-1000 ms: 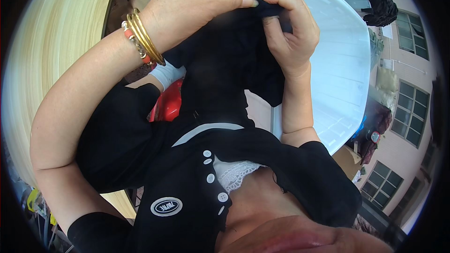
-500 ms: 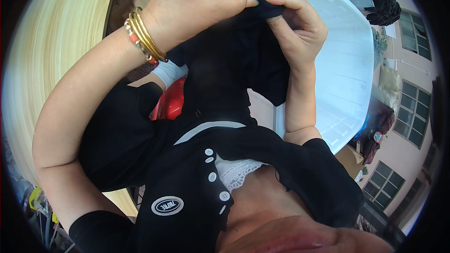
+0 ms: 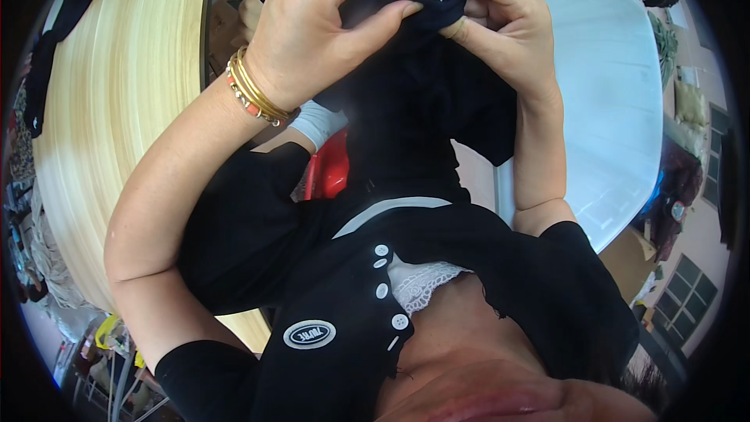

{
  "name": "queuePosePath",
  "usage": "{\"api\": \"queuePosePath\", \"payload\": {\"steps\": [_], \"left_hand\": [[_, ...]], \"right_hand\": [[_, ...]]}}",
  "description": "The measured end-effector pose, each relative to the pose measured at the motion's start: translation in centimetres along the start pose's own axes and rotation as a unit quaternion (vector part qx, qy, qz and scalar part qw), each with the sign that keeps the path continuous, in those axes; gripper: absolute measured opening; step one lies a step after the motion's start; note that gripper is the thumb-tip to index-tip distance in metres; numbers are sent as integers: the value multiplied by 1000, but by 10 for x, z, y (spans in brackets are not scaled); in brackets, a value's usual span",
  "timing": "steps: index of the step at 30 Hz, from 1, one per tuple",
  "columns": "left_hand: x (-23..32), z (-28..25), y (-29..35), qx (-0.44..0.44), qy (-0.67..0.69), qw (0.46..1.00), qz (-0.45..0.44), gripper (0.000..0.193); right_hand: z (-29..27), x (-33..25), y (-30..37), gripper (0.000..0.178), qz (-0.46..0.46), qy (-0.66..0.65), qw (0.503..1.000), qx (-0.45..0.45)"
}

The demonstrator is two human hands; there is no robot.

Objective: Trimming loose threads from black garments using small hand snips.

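Note:
Dark navy cloth (image 3: pixel 449 19), seemingly part of a garment, is stretched between my two hands above my lap. My left hand (image 3: pixel 312 27), with gold and beaded bangles at its wrist, pinches one edge between thumb and forefinger. Close beside it, my right hand (image 3: pixel 508 27) grips the fold, its thumb below and fingertips above. A tiny white mark shows on the cloth near the right fingers. The cloth hangs down over my dark clothing, and where one ends and the other begins is hard to see.
At the left stands a pale wood-grained table (image 3: pixel 125 117), with a dark garment (image 3: pixel 47 70) along its far left edge. A large white tub (image 3: pixel 605 109) is at my right. Something red and glossy (image 3: pixel 334 164) shows below me. Windows (image 3: pixel 682 293) line a wall beyond.
The whole view has shifted, bringing the dark garment on the table into sight. Both hands keep pinching the cloth close together; my right fingers have moved slightly, and a small white mark now shows.

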State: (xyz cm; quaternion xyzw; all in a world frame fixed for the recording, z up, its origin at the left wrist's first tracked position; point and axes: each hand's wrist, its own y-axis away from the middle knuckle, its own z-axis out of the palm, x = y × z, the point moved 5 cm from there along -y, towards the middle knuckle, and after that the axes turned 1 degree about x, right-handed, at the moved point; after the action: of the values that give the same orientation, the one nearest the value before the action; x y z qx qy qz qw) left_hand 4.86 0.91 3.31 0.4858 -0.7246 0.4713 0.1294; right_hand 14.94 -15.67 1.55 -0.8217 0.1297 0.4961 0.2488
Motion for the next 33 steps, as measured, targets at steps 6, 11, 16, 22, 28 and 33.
{"api": "queuePosePath", "payload": {"steps": [6, 11, 16, 22, 28, 33], "left_hand": [[8, 2, -2, -17, -48, 997, 53, 26], [17, 1, -5, -28, -71, 991, 108, 23], [23, 3, -7, -48, -95, 986, 130, 24], [21, 3, -7, -43, -76, 989, 122, 23], [15, -2, -9, -10, -72, 988, 136, 28], [19, -4, -13, 7, -71, 990, 122, 29]], "right_hand": [[6, -23, -5, 23, 78, -7, 996, 35], [8, -13, -11, 22, 88, -92, 991, 42], [7, -18, -10, 19, -312, -123, 942, 15], [7, -29, -12, 17, -352, -58, 932, 66], [4, -35, -5, 16, -38, 21, 997, 60], [10, -25, -13, 16, -180, -44, 978, 96]]}}
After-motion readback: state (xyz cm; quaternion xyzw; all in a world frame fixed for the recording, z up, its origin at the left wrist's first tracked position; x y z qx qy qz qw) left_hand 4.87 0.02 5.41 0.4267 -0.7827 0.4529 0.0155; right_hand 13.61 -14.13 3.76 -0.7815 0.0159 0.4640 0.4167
